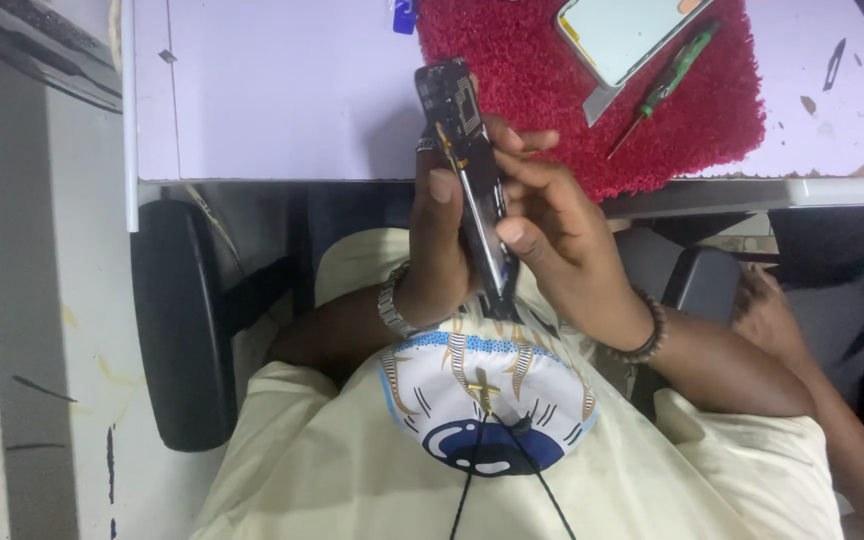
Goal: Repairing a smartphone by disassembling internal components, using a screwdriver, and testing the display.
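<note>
Far left of frame: black chair armrest [177, 320], w/ the pale purple table [282, 90] above it. Centre: your left hand [437, 250] is closed round the opened phone [462, 130], thumb pressed along its edge. The phone stands tilted over your lap, bare circuit board facing up, top end just over the table edge. Your right hand [562, 235] pinches a thin metal tool [477, 215] laid along the phone's side. Looks like you're working the tool at the board or frame, mid-step. Next move prob. needs a firm left grip & small, steady tip pressure. Upper right: red mat [712, 110] w/ a screen panel [627, 30] & green-handled screwdriver [667, 85]. Right edge: another person's hand [767, 315], well apart.
</note>
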